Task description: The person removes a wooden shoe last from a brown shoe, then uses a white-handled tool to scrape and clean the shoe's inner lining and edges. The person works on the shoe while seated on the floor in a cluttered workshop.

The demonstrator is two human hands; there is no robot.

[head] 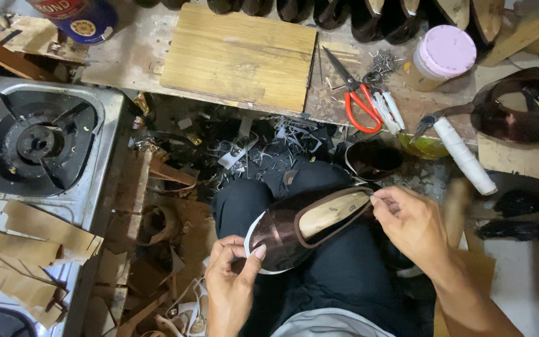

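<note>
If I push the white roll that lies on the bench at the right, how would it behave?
The white roll is a long cylinder lying on its side, so it would probably roll sideways rather than slide. One end sticks out past the bench edge, so a push could perhaps send it off. It looks wound from soft material, likely light and not fragile.

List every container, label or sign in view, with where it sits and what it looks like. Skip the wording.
Tin can: top left on the workbench, round, dark blue with a red band and a round yellow emblem on its label.
Plastic jar: top right on the bench, beside a pile of small nails, cylindrical, pale amber body with a pink lid, no label visible.
No signs or screens in view.
</note>
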